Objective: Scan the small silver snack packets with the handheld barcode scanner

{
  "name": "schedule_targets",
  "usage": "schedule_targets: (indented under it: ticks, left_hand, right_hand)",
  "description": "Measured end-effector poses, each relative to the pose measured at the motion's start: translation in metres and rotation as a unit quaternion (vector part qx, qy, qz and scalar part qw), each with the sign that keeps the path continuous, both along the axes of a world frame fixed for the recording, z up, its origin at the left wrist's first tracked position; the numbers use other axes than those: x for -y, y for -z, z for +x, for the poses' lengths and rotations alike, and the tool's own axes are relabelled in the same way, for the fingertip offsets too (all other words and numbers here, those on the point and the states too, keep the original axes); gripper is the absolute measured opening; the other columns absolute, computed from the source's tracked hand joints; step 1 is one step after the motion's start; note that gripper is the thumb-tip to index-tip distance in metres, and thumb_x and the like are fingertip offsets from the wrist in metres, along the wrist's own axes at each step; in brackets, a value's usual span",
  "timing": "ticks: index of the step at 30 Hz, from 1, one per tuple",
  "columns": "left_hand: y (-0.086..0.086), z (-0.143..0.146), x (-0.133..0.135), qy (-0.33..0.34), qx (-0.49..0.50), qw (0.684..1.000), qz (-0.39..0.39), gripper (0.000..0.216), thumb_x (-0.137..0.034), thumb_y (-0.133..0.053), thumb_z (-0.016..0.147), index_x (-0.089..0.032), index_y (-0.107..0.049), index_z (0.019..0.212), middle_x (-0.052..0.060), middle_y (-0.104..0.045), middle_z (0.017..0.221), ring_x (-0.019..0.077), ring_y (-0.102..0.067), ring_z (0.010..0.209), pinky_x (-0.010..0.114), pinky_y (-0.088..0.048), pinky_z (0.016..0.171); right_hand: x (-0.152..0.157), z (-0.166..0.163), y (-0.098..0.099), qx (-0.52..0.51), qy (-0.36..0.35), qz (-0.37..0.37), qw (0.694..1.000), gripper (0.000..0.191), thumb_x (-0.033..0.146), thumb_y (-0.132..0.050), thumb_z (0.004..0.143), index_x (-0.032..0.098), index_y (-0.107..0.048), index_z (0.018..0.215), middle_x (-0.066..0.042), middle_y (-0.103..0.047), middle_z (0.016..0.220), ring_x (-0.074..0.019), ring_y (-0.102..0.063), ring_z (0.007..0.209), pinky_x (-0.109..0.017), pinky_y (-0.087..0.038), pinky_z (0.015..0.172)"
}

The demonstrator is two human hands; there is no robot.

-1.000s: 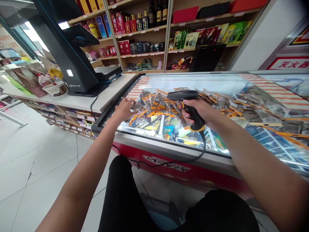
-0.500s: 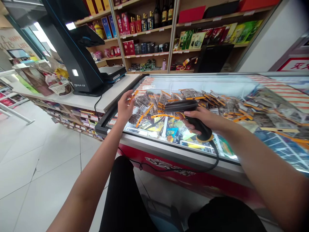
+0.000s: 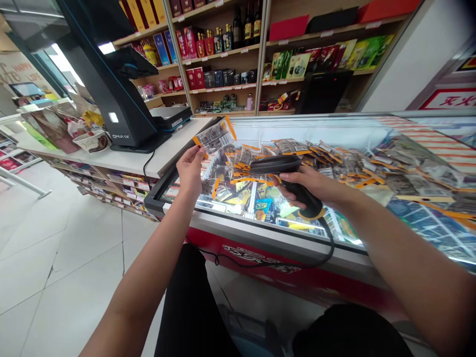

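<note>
My left hand (image 3: pixel 191 169) is closed, pinching the orange end of a clear snack packet (image 3: pixel 216 137) with printed label. The packet is raised above the left part of the glass-topped freezer (image 3: pixel 290 124). In my right hand (image 3: pixel 303 184) is a black barcode scanner (image 3: pixel 275 164), its head pointing left and its handle wrapped by my fingers. The scanner is a short way right of the packet, apart from it. More orange-edged packets (image 3: pixel 327 153) lie in a loose pile across the glass, beneath and beyond the scanner.
A black cable (image 3: pixel 238 266) hangs from the scanner along the freezer's red front. On the left, a counter (image 3: pixel 169 148) carries a black checkout terminal (image 3: pixel 122 99) and a paper bowl (image 3: pixel 92 142). Stocked shelves (image 3: pixel 223 52) stand behind. My black-clad knees (image 3: pixel 188 297) are close below the freezer edge.
My left hand has lifted a packet off the left end of the pile and turned it so its printed side shows. My right hand keeps the scanner in nearly the same place.
</note>
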State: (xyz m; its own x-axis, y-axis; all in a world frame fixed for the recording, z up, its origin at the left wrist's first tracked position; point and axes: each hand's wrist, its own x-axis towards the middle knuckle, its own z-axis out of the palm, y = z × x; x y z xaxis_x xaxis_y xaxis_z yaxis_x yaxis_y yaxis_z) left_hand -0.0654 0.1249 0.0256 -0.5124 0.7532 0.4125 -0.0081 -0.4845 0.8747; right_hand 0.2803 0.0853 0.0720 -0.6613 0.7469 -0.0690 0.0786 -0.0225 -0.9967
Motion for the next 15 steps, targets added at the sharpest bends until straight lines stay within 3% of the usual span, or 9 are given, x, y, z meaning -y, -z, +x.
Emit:
schedule_targets:
  ticks: [3, 8, 15]
  left_hand:
    - [-0.005, 0.033, 0.005, 0.052, 0.032, 0.997, -0.039, 0.025, -0.041, -0.089, 0.095, -0.025, -0.070, 0.102, 0.004, -0.086, 0.103, 0.0208, -0.085, 0.106, 0.031, -0.064, 0.091]
    - [-0.005, 0.077, 0.011, 0.087, 0.061, 0.993, -0.054, 0.029, -0.032, -0.088, 0.095, -0.024, -0.061, 0.101, 0.004, -0.086, 0.109, 0.0237, -0.085, 0.118, 0.031, -0.062, 0.091]
    - [0.003, 0.079, 0.017, 0.098, 0.056, 0.990, -0.082, 0.042, -0.028, -0.084, 0.095, -0.026, -0.043, 0.087, 0.003, -0.083, 0.109, 0.0237, -0.085, 0.123, 0.029, -0.059, 0.087]
  right_hand:
    - [0.002, -0.002, -0.002, -0.029, 0.001, 0.009, 1.000, 0.043, 0.059, -0.087, 0.096, 0.024, -0.061, 0.096, 0.001, -0.058, 0.063, -0.0153, -0.049, 0.046, -0.029, -0.038, 0.038]
    - [0.000, -0.005, -0.004, -0.079, 0.025, 0.009, 0.997, 0.041, 0.058, -0.082, 0.098, 0.024, -0.060, 0.097, 0.003, -0.055, 0.062, -0.0133, -0.046, 0.042, -0.030, -0.039, 0.042]
    - [-0.001, -0.007, -0.002, -0.058, 0.027, 0.026, 0.998, 0.042, 0.060, -0.083, 0.097, 0.024, -0.060, 0.096, 0.002, -0.057, 0.064, -0.0148, -0.050, 0.043, -0.030, -0.039, 0.040]
